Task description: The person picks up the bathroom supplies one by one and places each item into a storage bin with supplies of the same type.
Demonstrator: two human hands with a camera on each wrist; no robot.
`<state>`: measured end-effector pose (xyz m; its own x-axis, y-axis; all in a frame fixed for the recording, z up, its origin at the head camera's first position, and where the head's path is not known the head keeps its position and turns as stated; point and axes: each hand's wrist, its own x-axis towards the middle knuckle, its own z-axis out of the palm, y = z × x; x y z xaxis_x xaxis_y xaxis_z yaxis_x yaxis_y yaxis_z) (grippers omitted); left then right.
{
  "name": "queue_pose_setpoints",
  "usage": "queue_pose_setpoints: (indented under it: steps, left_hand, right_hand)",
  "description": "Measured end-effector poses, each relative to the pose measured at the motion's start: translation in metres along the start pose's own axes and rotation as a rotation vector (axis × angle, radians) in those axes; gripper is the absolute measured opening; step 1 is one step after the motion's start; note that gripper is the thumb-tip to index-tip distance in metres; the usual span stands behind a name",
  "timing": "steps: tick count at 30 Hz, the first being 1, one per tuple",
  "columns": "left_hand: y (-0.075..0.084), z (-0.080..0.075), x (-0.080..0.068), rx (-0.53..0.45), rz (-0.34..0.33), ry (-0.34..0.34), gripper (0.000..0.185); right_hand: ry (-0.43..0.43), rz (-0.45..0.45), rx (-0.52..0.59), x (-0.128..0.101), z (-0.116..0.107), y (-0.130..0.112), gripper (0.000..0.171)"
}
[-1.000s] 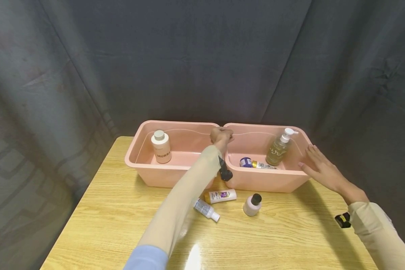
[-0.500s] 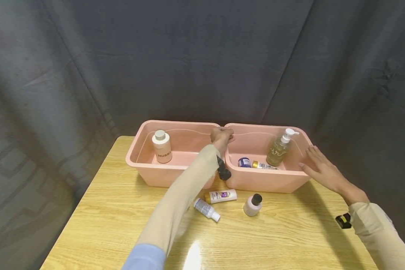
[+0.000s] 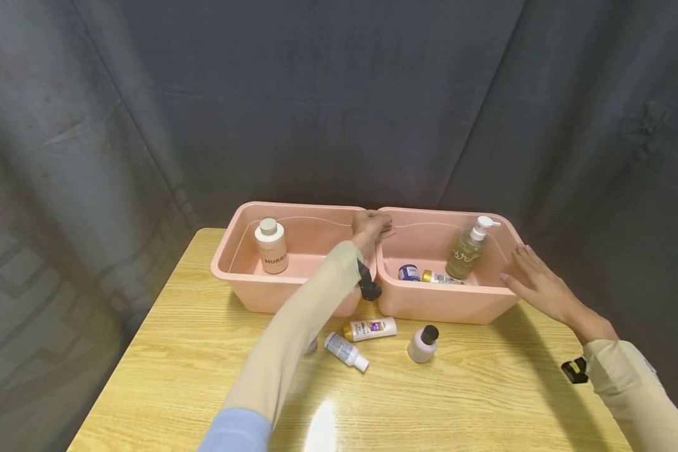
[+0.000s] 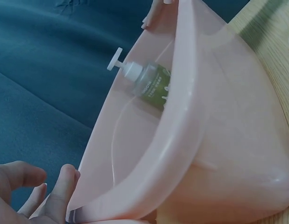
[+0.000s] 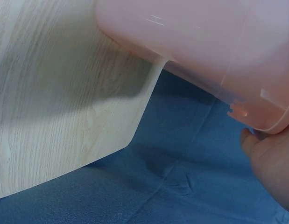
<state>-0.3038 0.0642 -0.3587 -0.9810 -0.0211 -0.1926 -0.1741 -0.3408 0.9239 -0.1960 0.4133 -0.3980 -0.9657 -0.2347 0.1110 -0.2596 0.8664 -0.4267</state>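
Observation:
Two pink plastic bins stand end to end on the table. My left hand (image 3: 371, 226) is over the adjoining rims at the back; in the left wrist view its bent fingers (image 4: 64, 191) touch the rim of the right bin (image 3: 441, 304). My right hand (image 3: 542, 282) rests with extended fingers on that bin's right end. Inside the right bin are a green pump bottle (image 3: 464, 254), a small blue jar (image 3: 409, 272) and a gold-capped tube (image 3: 442, 277). A white bottle (image 3: 272, 248) stands in the left bin (image 3: 271, 295).
In front of the bins lie a gold-capped tube (image 3: 370, 329) and a white-capped bottle (image 3: 344, 349). A pale pink bottle with a black cap (image 3: 422, 345) stands to their right. Another item (image 3: 312, 346) is mostly hidden by the left sleeve. A dark curtain (image 3: 316, 113) hangs behind.
The left forearm has shifted slightly left, uncovering a bit of an item beside it. The right bin's left end has moved slightly right. My right hand stays nearly still.

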Motion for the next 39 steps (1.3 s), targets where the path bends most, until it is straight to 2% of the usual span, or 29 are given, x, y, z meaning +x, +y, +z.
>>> queue_pose_setpoints:
  steps: [10, 17, 23, 30, 39]
  left_hand:
    - [0.005, -0.002, 0.001, -0.035, -0.024, -0.011, 0.025]
    - [0.008, -0.004, 0.001, -0.097, -0.056, -0.084, 0.028]
    - [0.011, -0.006, -0.004, -0.095, -0.067, -0.140, 0.030]
    - [0.012, -0.009, -0.008, -0.049, -0.057, -0.151, 0.025]
    - [0.012, -0.014, -0.014, 0.000, -0.047, -0.183, 0.028]
  right_hand:
    - [0.001, 0.005, 0.000, 0.000, 0.001, 0.001, 0.077]
    - [-0.002, 0.002, -0.008, 0.000, 0.000, 0.000, 0.078]
    - [-0.006, 0.004, -0.010, -0.001, 0.000, 0.000, 0.077]
    - [-0.004, 0.002, -0.003, -0.001, 0.000, -0.001, 0.077]
    - [-0.005, 0.001, -0.002, 0.000, 0.000, -0.001, 0.077]
